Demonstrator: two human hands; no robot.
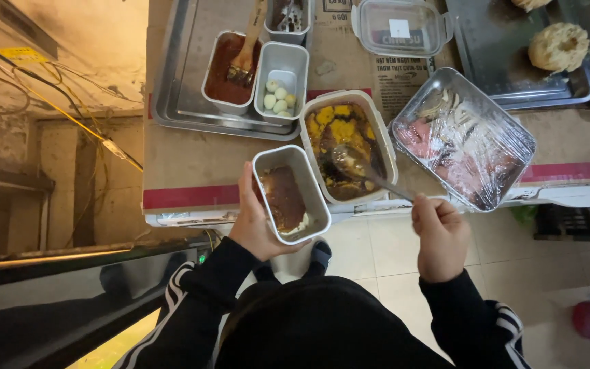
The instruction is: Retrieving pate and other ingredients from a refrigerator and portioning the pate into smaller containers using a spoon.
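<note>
White square label (399, 28) on clear lidded tub (401, 26), top centre; yellow tag (15, 52) upper left.

Four metal tins (291, 193), two plastic tubs (347, 145), perhaps six peeled eggs (278, 97), one spoon (367, 171).

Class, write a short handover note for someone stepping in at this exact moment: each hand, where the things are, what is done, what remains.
Left hand holds a small metal tin with brown sauce and a white piece in it.
Right hand grips a spoon, its bowl resting in the white container of yellow-brown filling.
Done: the tin already holds some food.
Left: the spoon has not reached the tin.
</note>
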